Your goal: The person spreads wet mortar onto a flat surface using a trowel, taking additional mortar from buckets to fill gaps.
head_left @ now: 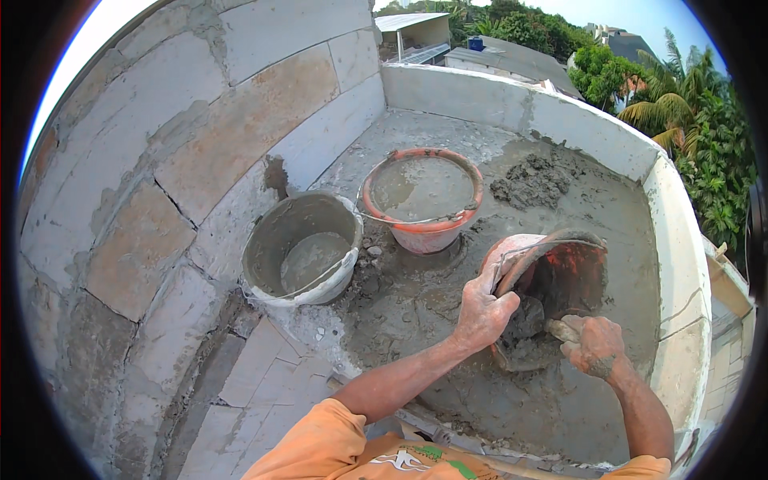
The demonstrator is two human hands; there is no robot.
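Note:
My left hand (486, 312) is closed round the rim of a mortar-smeared red bucket (512, 248), which lies tilted with its mouth toward me. Wet grey mortar coats part of its red inside. In my right hand (594, 349) is the pale handle of a trowel (560, 330), at the bucket's mouth; its blade reaches into the bucket and is hard to tell from the mortar. Beyond my left hand stands an upright orange-red bucket (428, 240) full of grey, watery liquid. To its left, a grey bucket (338, 276) holds a shallow grey layer at its bottom.
Wet mortar (448, 320) covers the slab, with a dark heap (532, 180) farther back. A tall block wall (248, 104) rises on the left. A low pale parapet (672, 232) borders the right and far sides, with trees (708, 152) and roofs beyond.

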